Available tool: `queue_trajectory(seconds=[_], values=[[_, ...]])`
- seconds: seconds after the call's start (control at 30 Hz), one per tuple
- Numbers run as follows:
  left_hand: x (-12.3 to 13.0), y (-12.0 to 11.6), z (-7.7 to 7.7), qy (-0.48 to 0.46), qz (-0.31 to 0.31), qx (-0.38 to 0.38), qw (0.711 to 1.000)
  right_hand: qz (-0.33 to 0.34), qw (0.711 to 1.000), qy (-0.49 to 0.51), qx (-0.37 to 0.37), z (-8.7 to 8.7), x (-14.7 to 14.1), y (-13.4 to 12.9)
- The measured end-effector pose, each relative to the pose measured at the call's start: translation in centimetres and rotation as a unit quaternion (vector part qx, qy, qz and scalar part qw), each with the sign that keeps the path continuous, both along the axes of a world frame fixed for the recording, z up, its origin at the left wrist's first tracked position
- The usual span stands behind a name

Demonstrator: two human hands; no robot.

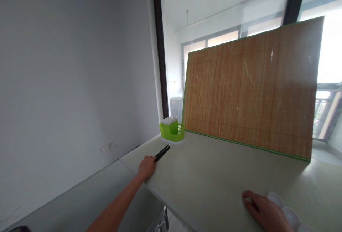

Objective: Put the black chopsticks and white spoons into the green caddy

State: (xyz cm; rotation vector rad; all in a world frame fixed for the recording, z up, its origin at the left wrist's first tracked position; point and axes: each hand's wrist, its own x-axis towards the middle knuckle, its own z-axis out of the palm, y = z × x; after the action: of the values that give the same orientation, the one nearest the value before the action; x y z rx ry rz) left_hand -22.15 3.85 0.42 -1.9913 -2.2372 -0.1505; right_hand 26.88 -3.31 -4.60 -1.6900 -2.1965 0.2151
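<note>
- Bench: a pale, smooth-topped bench carries all the items below.
- Left hand: the left hand is near the front edge, toward the front left corner. Its fingers are closed around a pair of slim black sticks.
- Sticks: the free ends extend from the fingers toward the back left corner, slightly apart from each other.
- Holder: a bright green plastic holder with a white slotted top and white base stands at the back left corner, just beyond the sticks.
- Right hand: the right hand is toward the front edge, right of centre. Its fingers are loosely curled; thumb and forefinger are slightly apart, with nothing visible between.
- White round pieces: located just beside the right hand, partly hidden.
- Panel: a wood-grained brown panel with green edging stands upright along the back edge.
</note>
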Motion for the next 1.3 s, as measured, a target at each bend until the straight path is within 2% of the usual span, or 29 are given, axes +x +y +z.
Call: queue_trajectory(seconds=[0.1, 0.2, 0.4, 0.6, 0.77, 0.9, 1.03, 1.3], values=[[2.5, -1.6, -0.1, 0.003, -0.039, 0.003, 0.999, 0.001, 1.000, -0.009, -0.002, 0.2, -0.1, 0.0], [6.1, -3.6, -0.5, 0.001, -0.074, 0.006, 0.997, -0.002, 1.000, -0.013, -0.002, 0.2, -0.1, 0.0], [16.3, -8.2, -1.6, -0.057, -0.158, 0.013, 0.986, -0.005, 1.000, 0.002, 0.008, -0.1, 0.1, 0.1], [26.4, -11.8, -3.0, -0.113, -0.219, -0.090, 0.965, -0.014, 0.999, 0.008, 0.027, -0.1, 0.3, 0.3], [31.8, -12.4, -4.8, -0.146, -0.203, -0.153, 0.956, -0.015, 0.999, 0.010, 0.033, 0.7, -0.3, -0.1], [33.6, -12.6, -4.9, -0.170, -0.190, -0.199, 0.946, -0.004, 0.999, 0.029, 0.041, 1.4, -1.0, -0.6], [33.5, -12.7, -4.7, -0.175, -0.208, -0.219, 0.937, 0.002, 0.999, 0.039, 0.030, 1.9, -1.9, -0.8], [31.7, -11.7, -6.9, -0.096, -0.242, -0.166, 0.951, 0.040, 0.998, 0.035, 0.027, 2.1, -3.2, -1.4]])
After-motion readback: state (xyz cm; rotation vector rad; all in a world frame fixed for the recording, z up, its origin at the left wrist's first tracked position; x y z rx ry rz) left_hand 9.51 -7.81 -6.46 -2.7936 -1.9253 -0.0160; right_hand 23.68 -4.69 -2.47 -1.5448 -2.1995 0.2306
